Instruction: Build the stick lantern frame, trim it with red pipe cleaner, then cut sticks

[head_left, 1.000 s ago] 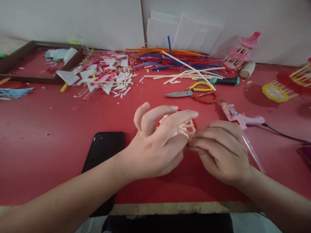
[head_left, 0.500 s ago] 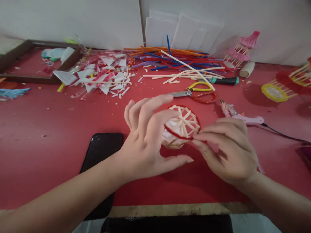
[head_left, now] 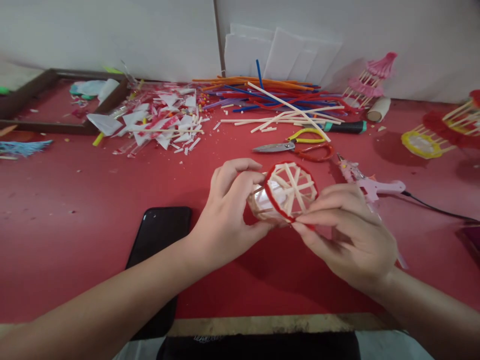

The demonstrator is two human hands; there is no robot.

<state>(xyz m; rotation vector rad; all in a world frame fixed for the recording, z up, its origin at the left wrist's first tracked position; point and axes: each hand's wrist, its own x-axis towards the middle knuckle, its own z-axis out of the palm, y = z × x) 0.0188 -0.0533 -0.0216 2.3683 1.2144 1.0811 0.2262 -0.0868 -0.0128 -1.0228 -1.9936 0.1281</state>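
Stick frame (head_left: 294, 189) was at the worker's twelve o'clock; left hand (head_left: 227, 212) cupped its nine-o'clock side, right hand (head_left: 352, 235) pinched its red rim (head_left: 276, 206) at six. Looked light, stiff, fragile; rim seemed safest hold.

Pale grey wall (head_left: 112, 35) behind, one dark vertical seam (head_left: 218, 45) in it, red tabletop (head_left: 93, 190), its worn front edge (head_left: 300, 324), rather soft light

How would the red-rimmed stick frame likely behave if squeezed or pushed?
The stick frame is probably light, being thin sticks with open gaps. A hard squeeze might snap something so slender. Its round red rim could let it roll if tipped sideways.
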